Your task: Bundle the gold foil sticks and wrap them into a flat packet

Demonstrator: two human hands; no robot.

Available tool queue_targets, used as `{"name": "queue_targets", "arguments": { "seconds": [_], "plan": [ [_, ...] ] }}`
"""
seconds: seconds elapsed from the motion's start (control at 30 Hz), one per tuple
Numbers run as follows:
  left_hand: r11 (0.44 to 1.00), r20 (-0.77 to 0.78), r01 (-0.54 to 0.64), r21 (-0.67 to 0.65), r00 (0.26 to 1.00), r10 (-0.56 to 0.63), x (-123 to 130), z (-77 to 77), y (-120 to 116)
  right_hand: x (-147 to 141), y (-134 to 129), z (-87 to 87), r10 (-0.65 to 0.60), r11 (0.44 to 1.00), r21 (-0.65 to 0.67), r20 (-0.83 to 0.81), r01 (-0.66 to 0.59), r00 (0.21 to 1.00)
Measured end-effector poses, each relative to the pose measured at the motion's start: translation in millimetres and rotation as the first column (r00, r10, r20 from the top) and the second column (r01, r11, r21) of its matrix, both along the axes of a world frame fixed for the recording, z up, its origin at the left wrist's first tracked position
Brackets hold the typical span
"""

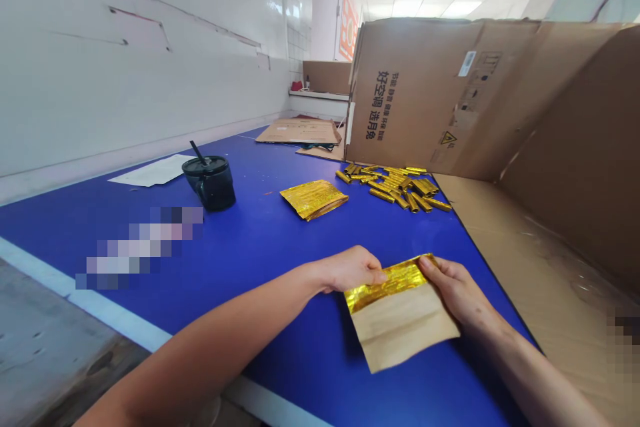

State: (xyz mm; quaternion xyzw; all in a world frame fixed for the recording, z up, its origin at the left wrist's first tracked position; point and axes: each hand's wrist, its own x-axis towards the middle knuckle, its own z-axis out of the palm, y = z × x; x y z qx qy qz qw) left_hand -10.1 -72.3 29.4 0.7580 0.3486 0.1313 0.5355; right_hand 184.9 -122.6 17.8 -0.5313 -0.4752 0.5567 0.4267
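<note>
A sheet of paper, gold foil along its top and plain tan below, is held up over the blue table. My left hand pinches its gold edge near the upper left corner. At the upper right corner my right hand grips it, thumb on the gold side and the other fingers mostly hidden behind. Beyond my hands lies a stack of gold foil sheets. Farther right is a pile of small gold rolls or folded strips.
A dark lidded mug with a straw stands on the blue table at left, beside a white paper. Flat cardboard lies at the back. A large cardboard box rises at right. A blurred patch covers something at left.
</note>
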Motion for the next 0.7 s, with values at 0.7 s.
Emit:
{"name": "queue_targets", "arguments": {
  "seconds": [0.7],
  "plan": [
    [0.78,-0.392,-0.034,0.625,0.85,0.352,-7.9,-7.3,16.3,8.4,9.8,-7.1,-0.179,0.98,0.194,0.948,-0.032,0.262]
  ]
}}
